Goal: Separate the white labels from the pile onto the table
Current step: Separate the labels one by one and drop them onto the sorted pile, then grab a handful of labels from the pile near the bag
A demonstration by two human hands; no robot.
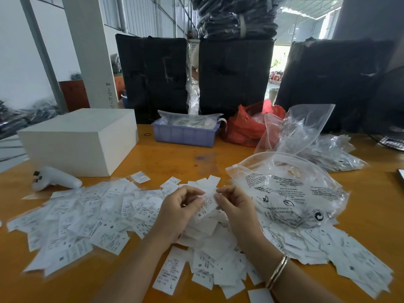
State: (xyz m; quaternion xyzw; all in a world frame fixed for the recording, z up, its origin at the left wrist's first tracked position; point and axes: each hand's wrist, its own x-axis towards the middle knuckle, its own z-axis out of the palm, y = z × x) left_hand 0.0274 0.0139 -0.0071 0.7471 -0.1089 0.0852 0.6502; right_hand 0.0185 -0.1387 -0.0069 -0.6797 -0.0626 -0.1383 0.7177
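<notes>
Two bare forearms reach in from the near edge of an orange wooden table, the right wrist wearing a thin gold-coloured bracelet. Both hands meet above the middle of the table. The left hand has its fingers curled inward, thumb and fingertips pinching the left side of a small white printed label. The right hand is curled the same way, pinching the label's right edge, so the label is held between them, lifted above the heap.

Beneath and around the hands lies a wide pile of white paper labels with black print and size letters, spreading from the table's left side across the near edge to the right side. A clear plastic zip bag with black printed text rests on the labels just right of the hands. More crumpled clear plastic bags sit toward the far right.

Near the left edge lies a white handheld controller, touching the pile's far fringe. Behind it stands a white rectangular box. Along the far edge are a lilac plastic tray holding bagged labels and a red plastic bag. Large black wrapped bundles stand behind the table.
</notes>
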